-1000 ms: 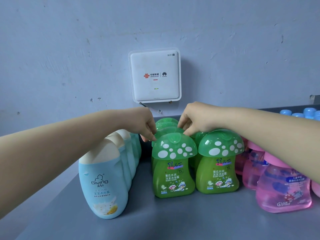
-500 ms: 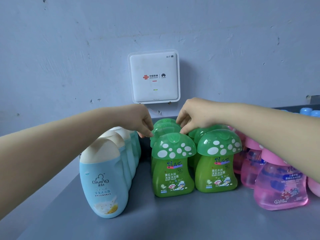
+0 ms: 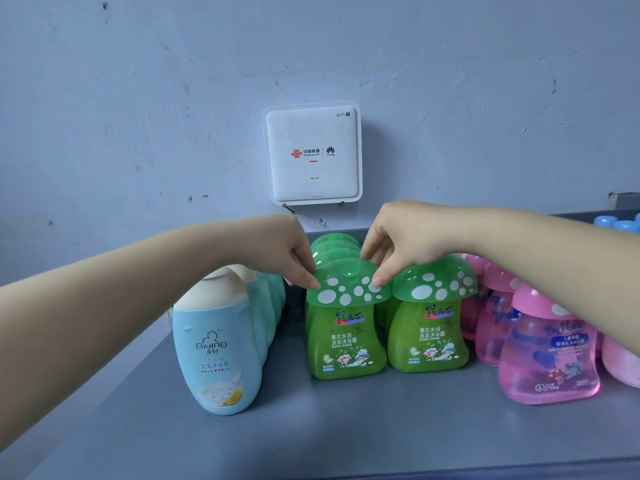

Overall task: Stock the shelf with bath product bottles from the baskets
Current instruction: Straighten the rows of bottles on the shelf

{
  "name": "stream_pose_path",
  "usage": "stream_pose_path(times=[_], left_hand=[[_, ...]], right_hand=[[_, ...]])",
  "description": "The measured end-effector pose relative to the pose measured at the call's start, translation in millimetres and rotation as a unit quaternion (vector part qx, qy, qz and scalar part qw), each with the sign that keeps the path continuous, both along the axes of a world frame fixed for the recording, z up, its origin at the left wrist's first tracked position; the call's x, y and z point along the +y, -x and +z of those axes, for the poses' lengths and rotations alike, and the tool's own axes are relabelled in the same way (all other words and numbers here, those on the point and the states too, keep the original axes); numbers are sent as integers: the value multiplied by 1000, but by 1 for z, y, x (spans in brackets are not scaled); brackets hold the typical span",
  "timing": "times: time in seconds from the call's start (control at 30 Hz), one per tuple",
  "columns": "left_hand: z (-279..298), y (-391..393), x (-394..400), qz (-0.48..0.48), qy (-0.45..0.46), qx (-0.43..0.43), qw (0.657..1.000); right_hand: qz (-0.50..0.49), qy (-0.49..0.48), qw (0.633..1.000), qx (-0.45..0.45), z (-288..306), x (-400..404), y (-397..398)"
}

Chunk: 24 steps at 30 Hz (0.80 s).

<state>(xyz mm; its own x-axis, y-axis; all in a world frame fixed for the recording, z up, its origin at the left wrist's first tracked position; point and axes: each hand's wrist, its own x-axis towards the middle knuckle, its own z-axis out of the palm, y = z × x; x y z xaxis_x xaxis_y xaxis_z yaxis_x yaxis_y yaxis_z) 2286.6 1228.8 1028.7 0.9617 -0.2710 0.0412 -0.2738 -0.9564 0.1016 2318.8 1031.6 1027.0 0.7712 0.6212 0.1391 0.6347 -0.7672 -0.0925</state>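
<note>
Nearest you, the grey shelf (image 3: 346, 431) runs bare along its front edge; your two forearms reach in over it from either side. Standing upright at the front left is a light blue bottle (image 3: 217, 355) with a cream cap, heading a row of the same kind that runs back toward the wall; at the front right a pink bottle (image 3: 550, 362) stands among other pink ones, partly hidden behind your right arm. Between them stand two green mushroom-capped bottles side by side, the front left green bottle (image 3: 346, 341) and its neighbour (image 3: 427, 336) just beside it, each with more green caps lined up behind. Your left hand (image 3: 284, 251) has its fingers curled downward, the tips pinching the left edge of that front left bottle's spotted cap; your right hand (image 3: 398, 237) does likewise on the cap's right side, fingers (image 3: 379, 277) bent and pressing on the white spots; so both hands hold the one cap between them, the bottle upright on the shelf. Farther back at the right edge a few blue caps (image 3: 616, 221) show; on the wall behind hangs a white WiFi box (image 3: 313, 154).
</note>
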Motion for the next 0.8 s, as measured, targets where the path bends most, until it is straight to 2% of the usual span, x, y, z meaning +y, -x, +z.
stream_pose_path(times=[0.8], left_hand=[[-8, 2, 3, 3, 26, -5, 1000]], right_hand=[[7, -7, 1000, -15, -4, 3, 3]])
